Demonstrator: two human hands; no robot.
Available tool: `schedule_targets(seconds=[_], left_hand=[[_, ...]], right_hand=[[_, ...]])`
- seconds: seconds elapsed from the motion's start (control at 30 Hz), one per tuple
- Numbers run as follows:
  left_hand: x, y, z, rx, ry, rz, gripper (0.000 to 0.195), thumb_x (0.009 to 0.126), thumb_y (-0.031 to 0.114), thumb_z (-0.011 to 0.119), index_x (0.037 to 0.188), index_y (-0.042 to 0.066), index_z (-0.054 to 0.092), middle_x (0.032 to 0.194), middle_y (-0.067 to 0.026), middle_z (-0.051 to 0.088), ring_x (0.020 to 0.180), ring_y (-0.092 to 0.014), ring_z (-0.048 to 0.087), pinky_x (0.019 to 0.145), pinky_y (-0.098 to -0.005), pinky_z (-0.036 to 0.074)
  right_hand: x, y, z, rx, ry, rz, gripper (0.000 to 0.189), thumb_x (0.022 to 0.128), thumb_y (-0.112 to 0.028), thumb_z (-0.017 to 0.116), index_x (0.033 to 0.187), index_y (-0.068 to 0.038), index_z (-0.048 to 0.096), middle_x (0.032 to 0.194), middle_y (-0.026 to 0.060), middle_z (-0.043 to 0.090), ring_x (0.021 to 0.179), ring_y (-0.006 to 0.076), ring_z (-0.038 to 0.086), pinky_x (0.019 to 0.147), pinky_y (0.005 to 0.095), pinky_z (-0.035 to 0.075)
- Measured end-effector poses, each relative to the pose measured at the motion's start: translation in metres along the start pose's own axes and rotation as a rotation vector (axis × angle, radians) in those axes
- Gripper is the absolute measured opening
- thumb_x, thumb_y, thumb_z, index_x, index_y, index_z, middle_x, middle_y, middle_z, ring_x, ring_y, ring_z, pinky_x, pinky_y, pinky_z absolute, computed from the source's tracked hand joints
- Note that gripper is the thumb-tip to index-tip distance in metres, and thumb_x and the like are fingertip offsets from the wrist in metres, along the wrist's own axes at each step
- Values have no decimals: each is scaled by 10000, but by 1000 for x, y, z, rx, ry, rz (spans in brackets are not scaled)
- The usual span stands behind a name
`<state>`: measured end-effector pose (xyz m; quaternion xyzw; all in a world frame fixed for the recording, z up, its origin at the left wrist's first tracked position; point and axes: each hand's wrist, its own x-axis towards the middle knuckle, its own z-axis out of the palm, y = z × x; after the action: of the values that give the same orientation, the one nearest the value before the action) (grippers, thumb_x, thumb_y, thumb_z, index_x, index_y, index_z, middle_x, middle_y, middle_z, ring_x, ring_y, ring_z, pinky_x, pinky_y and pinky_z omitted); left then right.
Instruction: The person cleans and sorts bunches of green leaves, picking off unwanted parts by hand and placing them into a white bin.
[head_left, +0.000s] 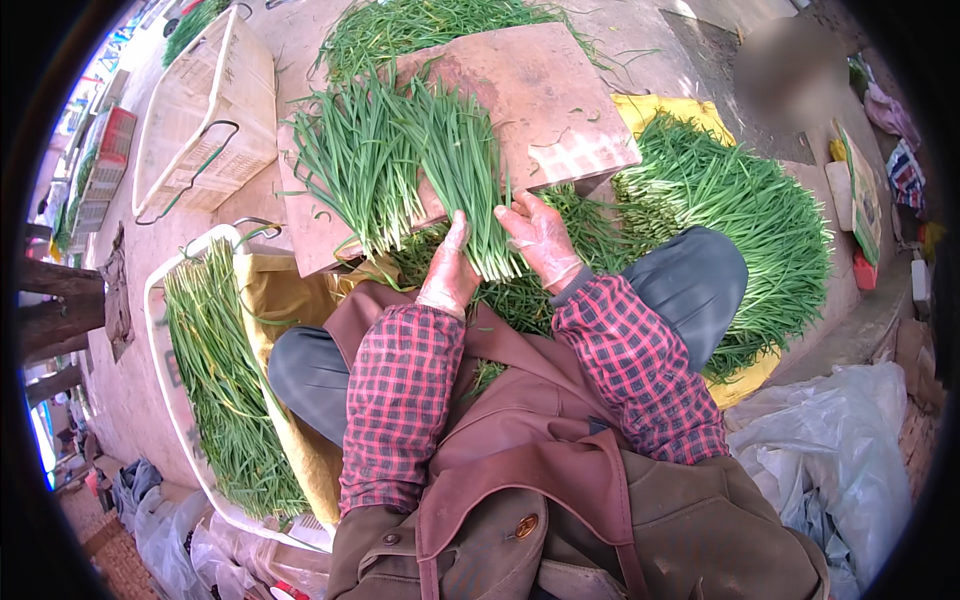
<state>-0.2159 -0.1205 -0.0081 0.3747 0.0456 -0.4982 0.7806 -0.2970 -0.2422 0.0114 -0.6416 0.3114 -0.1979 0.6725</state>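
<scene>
A bundle of green garlic chives (469, 157) rests in my left hand (450, 274), pale cut stems towards me and leaves spread over a board (517, 82). My left thumb lies along the bundle's left side. At the stems' right side is my right hand (536, 236), thumb and forefinger close to the outer blades; whether it pinches one I cannot tell. Thin clear gloves seem to cover both hands. Left of the held bundle, another pile of chives (352, 161) lies on the board, its stems at the near edge.
A large heap of chives (742, 225) lies on yellow sheeting (742, 382) at right. At left stands a white crate (154, 300) of chives lined with yellow cloth (292, 427); beyond it is another white crate (247, 112). Loose chives (517, 307) lie below the board. Plastic sheeting (832, 435) lies lower right.
</scene>
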Motion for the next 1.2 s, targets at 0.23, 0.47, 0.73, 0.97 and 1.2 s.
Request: schedule_targets(seconds=[0.23, 0.47, 0.73, 0.97, 1.2], left_hand=[[4, -8, -15, -37, -77, -17, 455, 955, 294, 619, 1328, 50, 524, 1254, -91, 619, 1131, -234, 612, 970, -429, 507], [7, -12, -27, -77, -83, -35, 300, 859, 168, 658, 1132, 47, 622, 1175, -101, 655, 1067, -264, 634, 979, -441, 500], [3, -11, -22, -213, -30, -19, 365, 884, 255, 612, 1178, 44, 568, 1191, -147, 642, 1092, -326, 627, 983, -498, 492], [4, -13, -16, -248, -231, -35, 555, 941, 340, 555, 1353, -22, 467, 1282, -252, 586, 1174, -361, 585, 1023, -502, 459], [1, -14, -13, -271, -192, -19, 511, 939, 297, 600, 1337, -3, 485, 1258, -220, 608, 1162, -341, 597, 1016, -489, 470]], right_hand=[[-26, 2, -13, -370, 6, 0, 721, 870, -414, 706, 1298, 128, 500, 998, 261, 681, 868, 308, 695, 731, 375, 549], [-34, 6, -14, -454, -21, -25, 399, 833, -278, 704, 1060, 49, 670, 816, 199, 716, 771, 337, 708, 703, 401, 545], [-36, 10, -11, -320, -59, 49, 256, 899, -159, 679, 1067, 34, 672, 842, 99, 724, 728, 112, 667, 658, 271, 517], [-43, 12, -1, -400, -11, -58, 247, 836, -243, 704, 950, -26, 671, 779, 156, 705, 735, 337, 693, 659, 420, 529], [-46, 1, 0, -569, 124, -242, 301, 831, -307, 734, 962, -45, 667, 853, 121, 683, 775, 329, 674, 651, 426, 520]])
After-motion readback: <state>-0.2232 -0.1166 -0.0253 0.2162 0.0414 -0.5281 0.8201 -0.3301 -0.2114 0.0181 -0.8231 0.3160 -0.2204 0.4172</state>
